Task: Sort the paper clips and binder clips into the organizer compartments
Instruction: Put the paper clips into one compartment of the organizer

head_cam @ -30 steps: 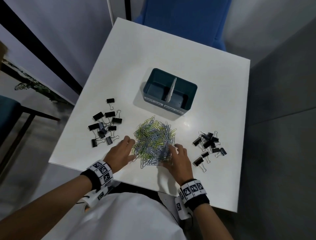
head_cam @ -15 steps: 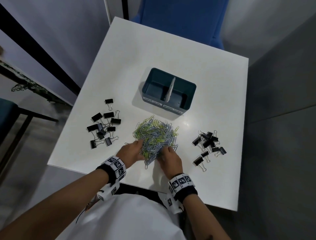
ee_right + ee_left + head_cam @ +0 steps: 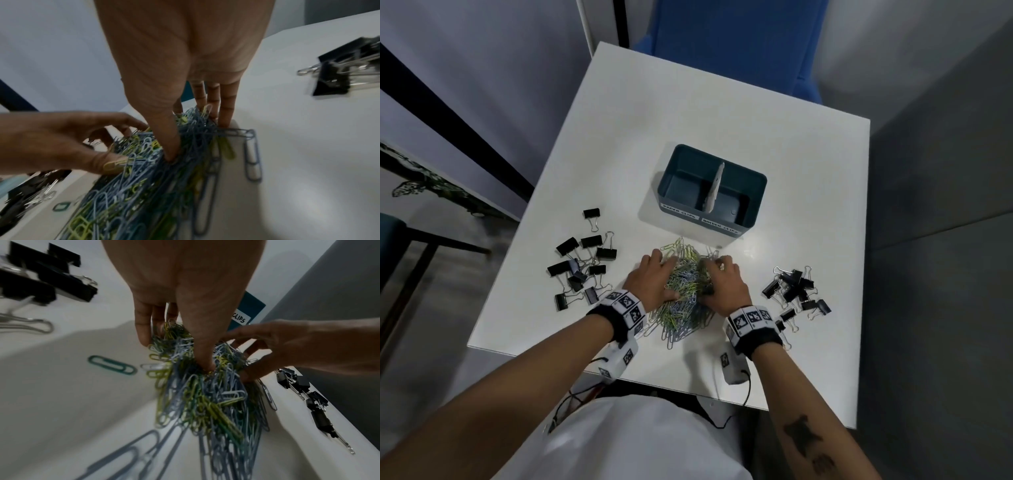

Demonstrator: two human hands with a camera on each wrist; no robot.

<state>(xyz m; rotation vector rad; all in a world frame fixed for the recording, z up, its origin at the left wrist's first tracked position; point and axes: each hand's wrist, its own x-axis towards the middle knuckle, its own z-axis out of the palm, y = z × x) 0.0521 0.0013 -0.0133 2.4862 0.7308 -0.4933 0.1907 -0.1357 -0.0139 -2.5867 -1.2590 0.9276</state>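
A tangled bundle of blue, green and yellow paper clips (image 3: 685, 294) is squeezed between both hands, just in front of the teal organizer (image 3: 755, 192). My left hand (image 3: 652, 279) grips its left side, thumb dug into the clips (image 3: 205, 402). My right hand (image 3: 724, 284) grips the right side, thumb and fingers pressed into the bundle (image 3: 144, 186). Loose clips trail from it toward the table's near edge. The organizer has a pale divider; the left compartment is labelled paper clips, the right binder clips. I see no clips inside either.
Black binder clips lie in two groups on the white table (image 3: 722, 113): one to the left (image 3: 582, 267), one to the right (image 3: 792, 287). A single green paper clip (image 3: 112, 365) lies apart. A blue chair (image 3: 736, 44) stands behind the table.
Both hands slid in from the near edge of the spread pile, closed on it, and gathered it into a tight bundle nearer the organizer.
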